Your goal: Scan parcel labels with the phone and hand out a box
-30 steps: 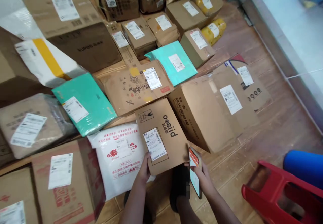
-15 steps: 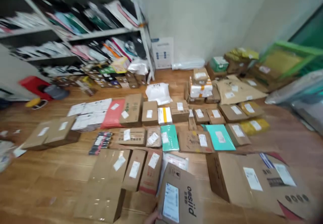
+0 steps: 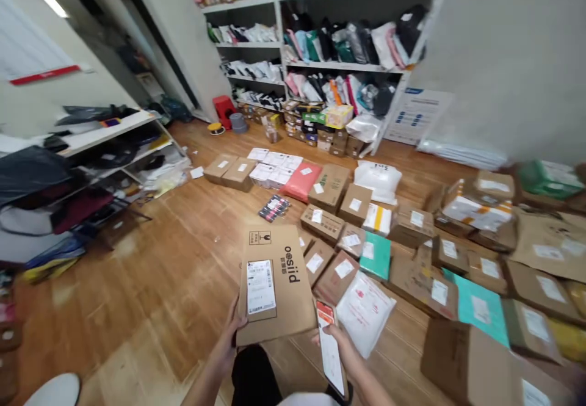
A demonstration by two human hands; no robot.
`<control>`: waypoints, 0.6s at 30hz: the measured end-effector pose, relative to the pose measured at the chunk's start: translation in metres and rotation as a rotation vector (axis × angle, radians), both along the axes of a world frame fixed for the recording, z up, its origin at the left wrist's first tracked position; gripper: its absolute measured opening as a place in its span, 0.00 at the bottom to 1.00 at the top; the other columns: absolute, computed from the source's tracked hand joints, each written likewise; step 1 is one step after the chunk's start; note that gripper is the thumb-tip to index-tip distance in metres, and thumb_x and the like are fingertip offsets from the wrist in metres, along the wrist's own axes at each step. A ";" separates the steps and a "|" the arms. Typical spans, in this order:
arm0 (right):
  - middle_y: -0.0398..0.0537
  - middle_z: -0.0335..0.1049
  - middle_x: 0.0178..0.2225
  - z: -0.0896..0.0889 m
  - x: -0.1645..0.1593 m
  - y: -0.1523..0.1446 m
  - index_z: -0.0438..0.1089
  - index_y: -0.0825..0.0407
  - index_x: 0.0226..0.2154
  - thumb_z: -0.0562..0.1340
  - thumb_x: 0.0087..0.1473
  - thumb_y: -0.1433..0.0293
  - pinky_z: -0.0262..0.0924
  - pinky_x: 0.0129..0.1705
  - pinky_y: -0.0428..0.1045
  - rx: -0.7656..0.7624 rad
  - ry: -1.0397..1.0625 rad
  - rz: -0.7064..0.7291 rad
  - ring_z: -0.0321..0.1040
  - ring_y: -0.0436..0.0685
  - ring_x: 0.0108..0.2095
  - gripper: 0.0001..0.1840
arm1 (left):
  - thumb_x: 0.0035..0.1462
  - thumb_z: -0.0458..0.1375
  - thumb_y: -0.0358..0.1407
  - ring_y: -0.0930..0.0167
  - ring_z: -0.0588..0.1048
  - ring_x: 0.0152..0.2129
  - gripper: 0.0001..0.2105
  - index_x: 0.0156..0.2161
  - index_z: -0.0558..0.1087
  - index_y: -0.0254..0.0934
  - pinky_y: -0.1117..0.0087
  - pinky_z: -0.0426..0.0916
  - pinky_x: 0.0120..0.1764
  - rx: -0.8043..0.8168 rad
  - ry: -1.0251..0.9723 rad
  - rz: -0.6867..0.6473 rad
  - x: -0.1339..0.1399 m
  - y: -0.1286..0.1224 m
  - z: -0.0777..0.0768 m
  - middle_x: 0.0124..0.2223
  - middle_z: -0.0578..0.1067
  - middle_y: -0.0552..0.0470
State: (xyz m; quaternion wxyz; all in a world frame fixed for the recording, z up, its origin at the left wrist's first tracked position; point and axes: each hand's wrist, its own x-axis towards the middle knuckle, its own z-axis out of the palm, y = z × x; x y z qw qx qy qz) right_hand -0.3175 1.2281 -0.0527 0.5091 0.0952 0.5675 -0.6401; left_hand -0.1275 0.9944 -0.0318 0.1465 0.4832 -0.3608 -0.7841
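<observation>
A brown cardboard box [image 3: 293, 308] with a white shipping label [image 3: 261, 285] and dark printed lettering is held up in front of me. My left hand [image 3: 232, 326] grips its lower left edge, fingers partly hidden beneath the box. At the box's lower right, my right hand [image 3: 336, 337] is closed around a smartphone [image 3: 330, 357] whose lit screen shows orange at the top and white below. Whether the right fingers also touch the box I cannot tell. Just right of the phone, a white plastic parcel [image 3: 366, 311] lies on the floor.
Rows of labelled boxes and bags, such as a teal parcel [image 3: 478, 308], cover the floor on the right. A shelving rack [image 3: 348, 64] full of parcels stands at the back. To the left is a cluttered desk [image 3: 137, 126]; a round white stool top [image 3: 55, 391] shows bottom left.
My view has swung left, bringing the desk into sight. The held box has come further into view, shifting left over the floor, and the phone in my right hand now shows.
</observation>
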 end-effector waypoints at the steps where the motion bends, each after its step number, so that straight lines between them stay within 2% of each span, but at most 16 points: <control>1: 0.51 0.75 0.20 0.003 0.016 -0.043 0.76 0.55 0.25 0.64 0.40 0.65 0.59 0.32 0.52 -0.016 0.024 0.020 0.69 0.60 0.24 0.11 | 0.42 0.63 0.40 0.56 0.69 0.54 0.43 0.64 0.51 0.50 0.61 0.71 0.45 -0.024 0.042 0.025 0.026 -0.035 0.003 0.59 0.68 0.50; 3: 0.51 0.76 0.21 0.005 0.053 -0.136 0.76 0.53 0.24 0.64 0.37 0.64 0.59 0.34 0.53 -0.041 0.057 0.040 0.69 0.61 0.25 0.10 | 0.42 0.63 0.39 0.57 0.66 0.56 0.45 0.65 0.48 0.50 0.62 0.69 0.48 -0.089 0.115 0.079 0.076 -0.113 0.002 0.61 0.67 0.51; 6: 0.54 0.76 0.22 0.007 0.114 -0.283 0.75 0.53 0.21 0.64 0.34 0.62 0.60 0.38 0.55 -0.074 0.066 0.055 0.70 0.64 0.28 0.11 | 0.40 0.64 0.39 0.56 0.62 0.59 0.48 0.66 0.46 0.49 0.60 0.65 0.53 -0.183 0.170 0.148 0.144 -0.242 0.000 0.63 0.64 0.50; 8: 0.56 0.76 0.22 0.014 0.151 -0.378 0.76 0.54 0.21 0.64 0.33 0.61 0.60 0.38 0.57 -0.088 0.056 0.069 0.71 0.66 0.28 0.13 | 0.38 0.65 0.41 0.55 0.61 0.59 0.50 0.66 0.45 0.48 0.59 0.65 0.55 -0.221 0.184 0.173 0.182 -0.328 0.006 0.63 0.62 0.50; 10: 0.58 0.77 0.26 0.026 0.181 -0.465 0.77 0.55 0.22 0.63 0.34 0.59 0.60 0.40 0.58 -0.096 0.057 0.078 0.71 0.67 0.31 0.17 | 0.38 0.65 0.42 0.55 0.59 0.60 0.51 0.66 0.44 0.47 0.60 0.63 0.56 -0.248 0.184 0.198 0.212 -0.409 0.017 0.64 0.62 0.50; 14: 0.60 0.78 0.31 0.050 0.212 -0.621 0.79 0.59 0.26 0.61 0.39 0.57 0.60 0.41 0.54 -0.107 0.061 0.131 0.71 0.65 0.34 0.22 | 0.41 0.63 0.44 0.57 0.57 0.62 0.47 0.65 0.46 0.49 0.59 0.59 0.59 -0.274 0.185 0.247 0.249 -0.551 0.036 0.65 0.59 0.51; 16: 0.59 0.77 0.28 0.053 0.218 -0.696 0.78 0.59 0.25 0.61 0.39 0.57 0.60 0.38 0.53 -0.135 0.058 0.162 0.70 0.63 0.31 0.22 | 0.41 0.63 0.45 0.56 0.57 0.61 0.46 0.65 0.47 0.51 0.58 0.61 0.58 -0.265 0.172 0.269 0.258 -0.618 0.033 0.65 0.59 0.53; 18: 0.56 0.76 0.24 0.049 0.220 -0.774 0.77 0.58 0.23 0.60 0.40 0.57 0.60 0.34 0.52 -0.168 0.058 0.182 0.69 0.60 0.27 0.21 | 0.39 0.63 0.46 0.55 0.59 0.61 0.46 0.64 0.49 0.52 0.58 0.63 0.56 -0.271 0.134 0.300 0.264 -0.689 0.021 0.65 0.60 0.55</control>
